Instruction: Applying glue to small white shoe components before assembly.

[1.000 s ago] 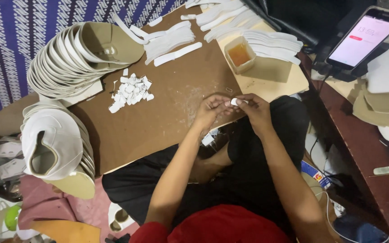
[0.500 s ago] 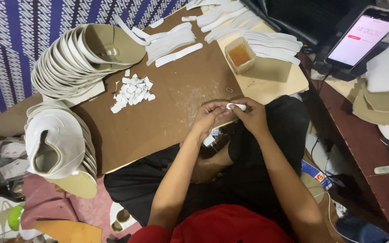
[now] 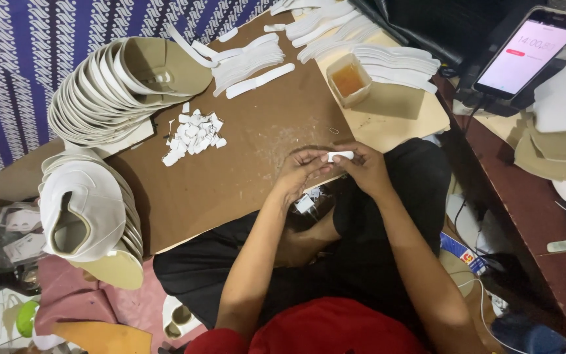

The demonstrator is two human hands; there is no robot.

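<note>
At the far left, just off the board's left edge, a stack of white shoe uppers lies on its side, the open throat of the top one facing up. Above it, at the far left corner of the brown board, a second, longer fan of uppers curls round, tan linings showing. A little heap of small white scraps sits on the board just beside that fan.

Both of the person's forearms come up from the bottom and meet at the board's near edge. The left hand is curled, fingertips pinching the left end of a small white strip; the right hand closes on the strip's other end, thumb and forefinger on top. So the hands are together, both clamped on that one strip, held just above the near edge over the person's lap.

Beyond the hands, white cut strips lie in loose rows along the far edge. To their right a small clear square tub stands on a pale sheet, holding an amber liquid, glue by the look of it. Farther right, a phone leans upright with its screen lit, on the dark red desk, well apart from the hands.
</note>
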